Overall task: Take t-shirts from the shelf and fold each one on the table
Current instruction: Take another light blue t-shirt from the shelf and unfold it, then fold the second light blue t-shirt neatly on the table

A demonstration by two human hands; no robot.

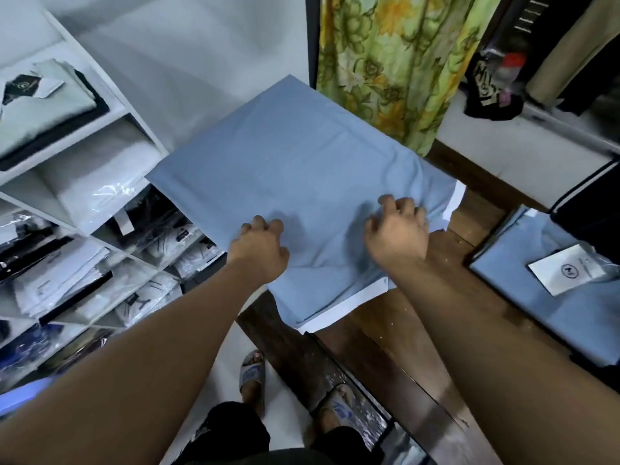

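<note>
A light blue t-shirt (pixel 295 182) lies spread over the far left corner of the wooden tabletop (pixel 396 333), its left and far edges hanging past the tabletop's rim. White trim shows along its near edge and at its right side. The left hand (pixel 260 251) rests on the shirt's near left part, fingers curled down into the cloth; the grip looks like a light pinch of fabric, though the fingertips are partly hidden. The right hand (pixel 397 229) sits on the shirt's right part, fingers bent and bunching a fold of cloth near the white-trimmed edge.

On the right of the tabletop lies a second blue garment (pixel 543 307) with a white card in clear plastic (pixel 570 268) on top. To the left stands a white shelf (pixel 110 105) of cubbies with folded and bagged shirts (pixel 43 109). A green floral curtain (pixel 396 62) hangs beyond the tabletop. Below, two sandalled feet (pixel 253 374) stand on the pale floor.
</note>
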